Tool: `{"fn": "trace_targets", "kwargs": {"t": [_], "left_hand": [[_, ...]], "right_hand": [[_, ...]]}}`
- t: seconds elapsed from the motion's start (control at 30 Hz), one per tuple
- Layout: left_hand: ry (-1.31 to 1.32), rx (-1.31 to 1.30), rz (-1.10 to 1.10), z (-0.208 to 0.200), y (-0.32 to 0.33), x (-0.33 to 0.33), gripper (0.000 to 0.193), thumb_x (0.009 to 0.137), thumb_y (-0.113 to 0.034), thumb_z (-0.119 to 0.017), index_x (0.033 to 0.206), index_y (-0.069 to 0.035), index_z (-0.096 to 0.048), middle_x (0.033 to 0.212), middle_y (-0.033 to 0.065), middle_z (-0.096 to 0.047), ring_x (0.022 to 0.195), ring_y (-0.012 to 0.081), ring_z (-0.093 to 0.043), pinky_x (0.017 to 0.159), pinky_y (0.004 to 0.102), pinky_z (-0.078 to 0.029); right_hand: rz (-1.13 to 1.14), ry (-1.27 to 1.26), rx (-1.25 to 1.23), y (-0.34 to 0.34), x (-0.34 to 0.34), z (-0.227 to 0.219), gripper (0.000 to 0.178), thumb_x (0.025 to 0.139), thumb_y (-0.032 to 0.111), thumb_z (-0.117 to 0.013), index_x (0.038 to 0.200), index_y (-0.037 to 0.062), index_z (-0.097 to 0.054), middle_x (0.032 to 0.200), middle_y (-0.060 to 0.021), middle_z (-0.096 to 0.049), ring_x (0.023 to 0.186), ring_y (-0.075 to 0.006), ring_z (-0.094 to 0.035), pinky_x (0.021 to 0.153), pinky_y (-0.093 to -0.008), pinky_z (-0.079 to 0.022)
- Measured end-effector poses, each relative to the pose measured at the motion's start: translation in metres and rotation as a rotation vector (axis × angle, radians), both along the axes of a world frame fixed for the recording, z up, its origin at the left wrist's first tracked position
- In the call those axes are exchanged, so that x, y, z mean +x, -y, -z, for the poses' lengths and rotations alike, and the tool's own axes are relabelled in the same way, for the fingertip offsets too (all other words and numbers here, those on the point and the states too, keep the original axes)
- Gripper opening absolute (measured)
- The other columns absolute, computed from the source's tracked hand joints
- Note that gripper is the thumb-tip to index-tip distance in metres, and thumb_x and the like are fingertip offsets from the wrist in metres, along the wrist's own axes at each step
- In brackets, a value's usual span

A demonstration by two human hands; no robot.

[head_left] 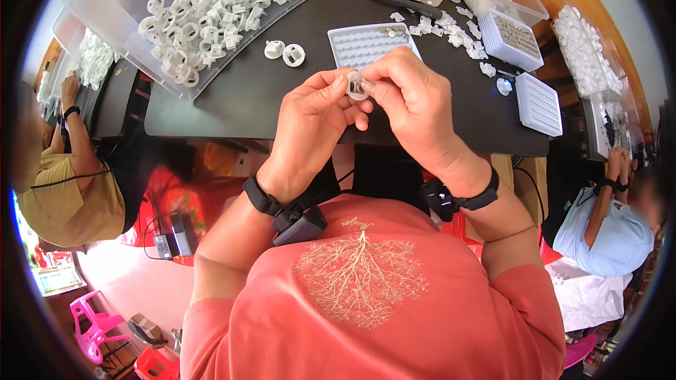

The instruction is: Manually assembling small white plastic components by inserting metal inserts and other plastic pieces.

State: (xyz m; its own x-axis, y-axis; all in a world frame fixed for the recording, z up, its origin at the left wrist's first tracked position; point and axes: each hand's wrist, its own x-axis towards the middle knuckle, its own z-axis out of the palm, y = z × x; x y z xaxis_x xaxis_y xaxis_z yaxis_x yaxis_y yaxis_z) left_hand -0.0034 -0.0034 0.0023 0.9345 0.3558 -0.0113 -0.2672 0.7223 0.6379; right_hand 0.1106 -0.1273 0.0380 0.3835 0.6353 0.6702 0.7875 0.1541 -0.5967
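Between the fingertips (336, 89), head view, it's a white ring (356, 93), left hand (310, 111) gripping one side, right hand (417, 98) pinching the other! Just beyond the fingers lies a tray (352, 48); off to their left, two loose rings (274, 49), then a bin (246, 47) heaped with more.

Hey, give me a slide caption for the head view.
Left hand holds a round plastic part, right hand at its edge, near a pale tray on a dark table.

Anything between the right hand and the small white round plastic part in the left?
Nothing visible. The right hand is at the right edge of the small white round plastic part; the left hand holds its left side.
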Motion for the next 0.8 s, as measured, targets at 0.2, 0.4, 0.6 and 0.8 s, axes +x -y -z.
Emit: {"fn": "trace_targets", "kwargs": {"t": [0.2,0.4,0.6,0.8], "left_hand": [[-0.008,-0.007,-0.028,0.002,0.000,0.000,0.025,0.102,-0.013,-0.057,0.115,0.008,-0.057,0.101,0.0170,-0.066,0.085,0.0260,-0.066,0.070,0.0363,-0.054],[-0.020,0.027,-0.044,0.002,0.002,-0.001,0.024,0.101,-0.012,-0.058,0.115,0.008,-0.057,0.100,0.0169,-0.066,0.085,0.0255,-0.066,0.070,0.0363,-0.054],[-0.051,0.075,-0.054,0.001,0.004,-0.003,0.026,0.102,-0.018,-0.057,0.115,0.005,-0.058,0.102,0.0146,-0.065,0.088,0.0251,-0.063,0.071,0.0339,-0.051],[-0.032,0.017,-0.079,0.002,0.004,0.000,0.022,0.101,-0.011,-0.057,0.112,0.007,-0.058,0.101,0.0169,-0.065,0.085,0.0261,-0.066,0.068,0.0366,-0.054]], "right_hand": [[-0.075,-0.259,0.080,0.003,-0.008,0.017,0.012,0.083,-0.014,-0.060,0.087,-0.0033,-0.063,0.084,-0.0073,-0.061,0.070,-0.0164,-0.068,0.061,-0.0281,-0.056],[-0.139,-0.666,0.004,0.008,-0.005,0.011,0.007,0.087,-0.010,-0.063,0.088,-0.0046,-0.067,0.085,-0.0051,-0.068,0.073,-0.0110,-0.066,0.066,-0.0252,-0.055],[-0.135,-0.840,-0.050,0.007,-0.011,0.003,0.003,0.089,-0.006,-0.066,0.088,-0.0035,-0.068,0.082,-0.0069,-0.071,0.073,-0.0095,-0.066,0.063,-0.0244,-0.053],[-0.049,-0.461,-0.025,0.002,-0.006,0.018,0.005,0.086,-0.006,-0.066,0.087,-0.0013,-0.065,0.084,-0.0079,-0.066,0.069,-0.0166,-0.067,0.060,-0.0288,-0.054]]}}
